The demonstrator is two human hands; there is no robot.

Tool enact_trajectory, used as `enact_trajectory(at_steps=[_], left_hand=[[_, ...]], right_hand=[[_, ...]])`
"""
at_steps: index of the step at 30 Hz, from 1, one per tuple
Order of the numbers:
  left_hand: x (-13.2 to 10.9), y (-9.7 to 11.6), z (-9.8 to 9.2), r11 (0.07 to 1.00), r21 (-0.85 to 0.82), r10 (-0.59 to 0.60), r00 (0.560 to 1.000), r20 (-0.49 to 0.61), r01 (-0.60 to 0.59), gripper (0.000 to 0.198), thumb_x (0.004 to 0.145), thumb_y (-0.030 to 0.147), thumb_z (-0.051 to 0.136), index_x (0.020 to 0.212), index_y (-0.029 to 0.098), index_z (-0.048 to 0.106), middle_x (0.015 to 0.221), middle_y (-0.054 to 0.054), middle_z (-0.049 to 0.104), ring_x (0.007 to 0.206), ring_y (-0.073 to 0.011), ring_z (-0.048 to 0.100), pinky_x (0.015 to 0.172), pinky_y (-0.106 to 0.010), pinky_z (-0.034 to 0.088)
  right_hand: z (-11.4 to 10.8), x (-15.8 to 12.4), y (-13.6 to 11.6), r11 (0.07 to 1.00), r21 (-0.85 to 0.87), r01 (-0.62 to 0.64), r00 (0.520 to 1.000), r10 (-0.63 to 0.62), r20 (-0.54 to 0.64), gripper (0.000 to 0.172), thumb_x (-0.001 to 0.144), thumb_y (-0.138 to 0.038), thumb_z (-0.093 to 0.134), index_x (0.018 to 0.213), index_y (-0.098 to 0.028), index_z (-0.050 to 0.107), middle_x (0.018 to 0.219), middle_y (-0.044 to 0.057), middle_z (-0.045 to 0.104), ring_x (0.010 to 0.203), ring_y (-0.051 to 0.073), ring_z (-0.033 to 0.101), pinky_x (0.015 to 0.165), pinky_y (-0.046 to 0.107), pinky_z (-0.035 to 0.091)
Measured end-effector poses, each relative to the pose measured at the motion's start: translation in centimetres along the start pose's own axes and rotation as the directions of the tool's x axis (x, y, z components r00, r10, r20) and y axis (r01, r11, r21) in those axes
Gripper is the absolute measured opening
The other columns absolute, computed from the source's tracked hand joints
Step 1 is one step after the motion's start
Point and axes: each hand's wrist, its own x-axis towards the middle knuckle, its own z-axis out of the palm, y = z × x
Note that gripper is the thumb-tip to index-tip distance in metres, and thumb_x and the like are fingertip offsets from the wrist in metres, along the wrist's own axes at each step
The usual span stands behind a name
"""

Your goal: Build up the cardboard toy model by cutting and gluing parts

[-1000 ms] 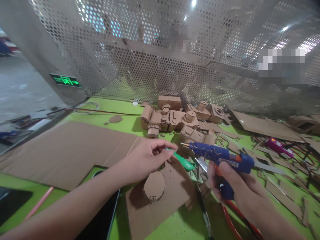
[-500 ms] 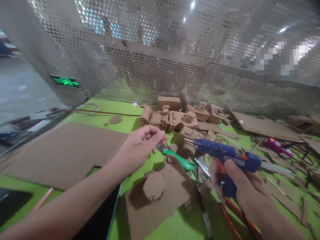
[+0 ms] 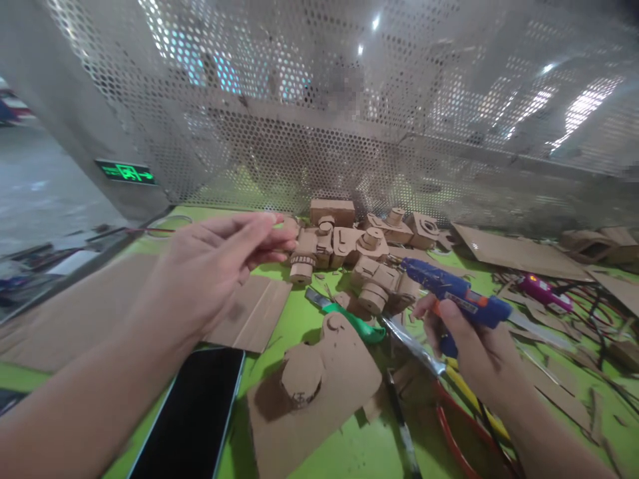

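My right hand [image 3: 474, 362] is wrapped around the grip of a blue hot glue gun [image 3: 439, 283]; its nozzle points left toward the cardboard pieces. My left hand [image 3: 214, 266] is raised over the left side of the table, thumb and fingers pinched together. Whether anything small sits between them I cannot make out. In front of me lies a cardboard camera model part [image 3: 309, 406] with an octagonal piece on top. A green-handled knife [image 3: 354, 322] rests behind it. Several finished-looking cardboard camera models [image 3: 372, 283] stand further back.
A phone [image 3: 192, 412] lies at the front left beside a cardboard sheet [image 3: 100, 313]. Pliers [image 3: 462, 392] with red and yellow handles and a dark pen-like tool [image 3: 402, 426] lie at right. A purple device [image 3: 544, 293] sits among scraps and cables. A perforated metal panel [image 3: 309, 120] closes the back.
My left hand has moved left and up from beside the green knife, still pinched. The glue gun has shifted slightly up and right in my right hand.
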Motion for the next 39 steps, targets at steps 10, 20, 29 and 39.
enact_trajectory(at_steps=[10, 20, 29, 39], left_hand=[[-1.7, -0.9, 0.6, 0.892, 0.449, -0.254, 0.871, 0.421, 0.043, 0.027, 0.093, 0.052, 0.085, 0.103, 0.027, 0.087, 0.099, -0.004, 0.090, 0.089, -0.0254, 0.080, 0.079, -0.035, 0.060], [-2.8, -5.4, 1.6, 0.835, 0.522, -0.467, 0.724, 0.507, 0.174, 0.042, 0.086, 0.055, 0.088, 0.113, 0.023, 0.086, 0.114, -0.007, 0.088, 0.109, -0.0331, 0.078, 0.094, -0.042, 0.057], [-2.5, -4.7, 1.8, 0.808, 0.497, -0.566, 0.649, 0.508, 0.315, 0.041, 0.095, 0.054, 0.084, 0.114, 0.018, 0.083, 0.111, -0.009, 0.085, 0.102, -0.0275, 0.077, 0.092, -0.043, 0.057], [-3.0, -5.3, 2.4, 0.790, 0.496, -0.592, 0.660, 0.463, 0.360, 0.021, 0.104, 0.035, 0.079, 0.115, 0.017, 0.077, 0.113, -0.006, 0.081, 0.106, -0.0267, 0.077, 0.103, -0.052, 0.060]], right_hand=[[-0.4, -0.4, -0.5, 0.995, -0.099, -0.020, 0.985, 0.036, 0.168, 0.046, 0.113, -0.065, 0.050, 0.110, -0.028, 0.077, 0.068, 0.001, 0.066, 0.065, 0.024, 0.062, 0.061, 0.038, 0.047], [-8.7, 0.0, -0.8, 0.521, -0.811, 0.267, 0.963, -0.111, 0.246, 0.023, 0.103, -0.043, 0.064, 0.119, -0.027, 0.066, 0.101, 0.007, 0.074, 0.081, 0.029, 0.070, 0.070, 0.040, 0.053], [-17.1, 1.4, 8.5, 0.376, -0.896, 0.237, 0.968, -0.018, 0.249, 0.026, 0.091, -0.036, 0.069, 0.111, -0.022, 0.078, 0.108, 0.017, 0.079, 0.095, 0.041, 0.078, 0.077, 0.048, 0.061], [-17.6, 1.5, 8.7, 0.349, -0.902, 0.254, 0.961, 0.017, 0.277, 0.028, 0.085, -0.032, 0.077, 0.109, -0.022, 0.086, 0.105, 0.014, 0.085, 0.084, 0.038, 0.083, 0.074, 0.047, 0.066]])
